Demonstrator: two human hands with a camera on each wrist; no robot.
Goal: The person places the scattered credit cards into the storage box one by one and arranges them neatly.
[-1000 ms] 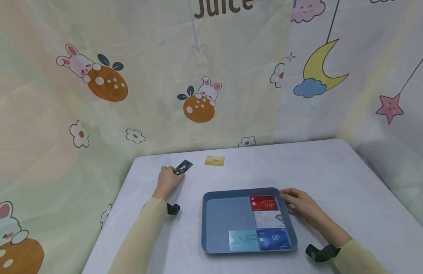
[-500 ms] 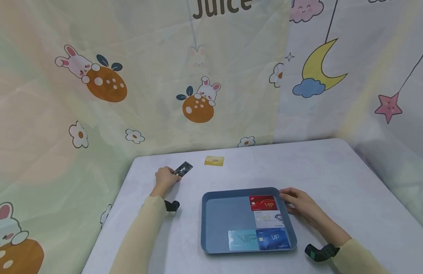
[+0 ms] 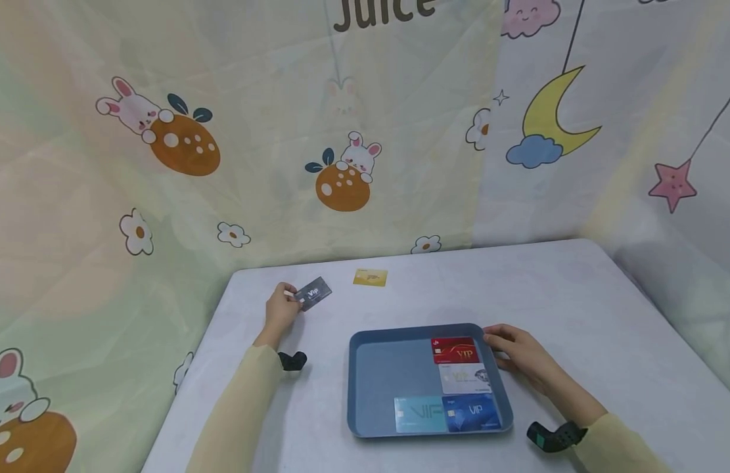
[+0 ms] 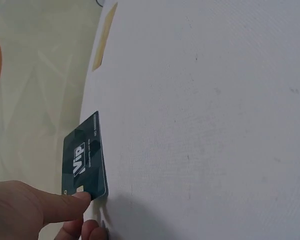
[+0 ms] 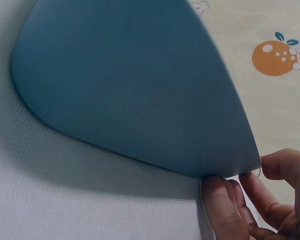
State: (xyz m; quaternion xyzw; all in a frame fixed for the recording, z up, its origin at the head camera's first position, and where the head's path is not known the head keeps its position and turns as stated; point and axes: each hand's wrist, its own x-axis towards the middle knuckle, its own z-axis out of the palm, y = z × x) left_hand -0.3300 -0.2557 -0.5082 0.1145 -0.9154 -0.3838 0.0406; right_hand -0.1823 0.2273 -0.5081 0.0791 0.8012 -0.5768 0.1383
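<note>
My left hand [image 3: 282, 310] pinches a dark VIP card [image 3: 313, 293] by its near end, over the far left part of the table. In the left wrist view the thumb [image 4: 70, 206] lies on the card's face by the gold chip, other fingers curl beneath. At the right side of a blue-grey tray [image 3: 394, 334], my right hand [image 3: 521, 355] grips the rim near the far corner; the right wrist view shows fingers on either side of the tray's edge [image 5: 230, 100]. A red card [image 3: 455, 351], a white card [image 3: 462, 379], a teal card [image 3: 420, 415] and a blue card [image 3: 472, 413] lie in the tray.
A gold card [image 3: 370, 278] lies near the table's back edge, right of the dark card. The white table [image 3: 554, 289] meets a printed cloth backdrop [image 3: 270, 118] behind and at the sides. Black wrist cameras sit on both sleeves.
The dark card has drawn slightly back and left with my left hand, and its face now tilts more toward the head camera, looking greyer. My right hand and the tray stay put.
</note>
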